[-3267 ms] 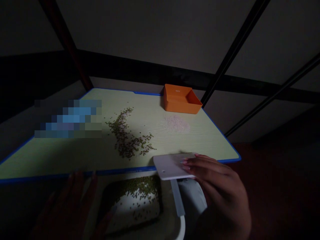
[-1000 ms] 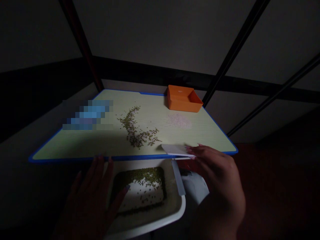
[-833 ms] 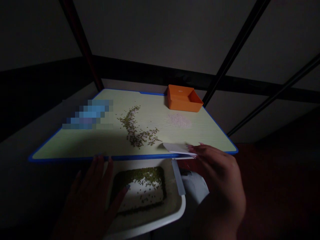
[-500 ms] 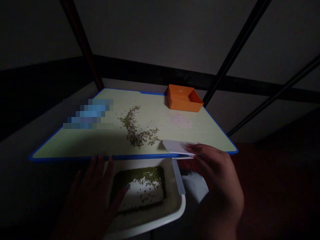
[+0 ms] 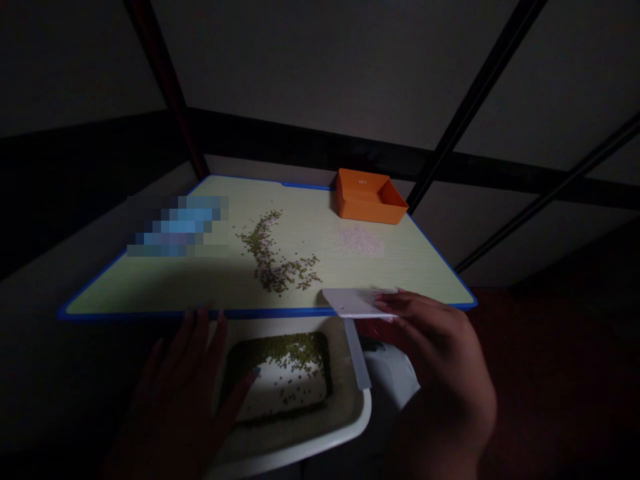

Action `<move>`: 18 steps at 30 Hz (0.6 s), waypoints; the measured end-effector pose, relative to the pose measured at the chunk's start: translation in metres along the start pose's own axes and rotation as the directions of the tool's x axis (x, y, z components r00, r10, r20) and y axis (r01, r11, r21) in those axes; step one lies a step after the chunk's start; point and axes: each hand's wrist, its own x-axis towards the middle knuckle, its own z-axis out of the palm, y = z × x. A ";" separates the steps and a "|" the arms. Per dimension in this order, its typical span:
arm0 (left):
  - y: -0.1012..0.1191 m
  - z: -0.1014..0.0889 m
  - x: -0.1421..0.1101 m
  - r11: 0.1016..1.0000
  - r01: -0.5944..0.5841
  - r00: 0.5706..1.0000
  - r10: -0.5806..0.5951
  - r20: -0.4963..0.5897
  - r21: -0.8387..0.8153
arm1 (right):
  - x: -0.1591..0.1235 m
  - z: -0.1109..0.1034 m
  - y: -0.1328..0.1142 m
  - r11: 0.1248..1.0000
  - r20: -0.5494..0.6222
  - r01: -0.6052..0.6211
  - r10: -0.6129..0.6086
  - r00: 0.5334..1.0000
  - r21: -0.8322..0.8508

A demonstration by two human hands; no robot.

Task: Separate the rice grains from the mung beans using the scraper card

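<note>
My right hand grips a flat white scraper card at the near edge of the pale green, blue-rimmed table. My left hand holds the left side of a white tray just below that edge, thumb inside the rim. The tray holds several small green beans. More green beans lie scattered in a streak on the table, just left of the card. A small patch of pale pink grains lies further back.
An orange open box stands at the table's far right corner. A blurred blue patch lies on the table's left. Dark metal bars cross behind and to the right. The surroundings are dim.
The view shifted since 3.3 s ago, and the tray came further into sight. Over the last second the card tilted slightly flatter at the table edge; my hands barely moved.
</note>
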 end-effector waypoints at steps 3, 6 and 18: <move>0.001 0.000 0.000 1.000 -0.004 1.000 0.004 -0.005 0.000 | -0.002 -0.001 -0.001 0.999 -0.087 0.005 -0.009 0.996 -0.046; 0.001 0.000 0.000 1.000 -0.008 1.000 0.008 -0.006 -0.001 | -0.007 -0.005 -0.004 0.997 -0.142 0.002 -0.012 0.990 -0.075; -0.002 0.004 -0.004 1.000 -0.005 1.000 0.005 0.008 -0.015 | -0.006 0.001 -0.010 0.999 0.084 -0.040 0.042 0.996 -0.028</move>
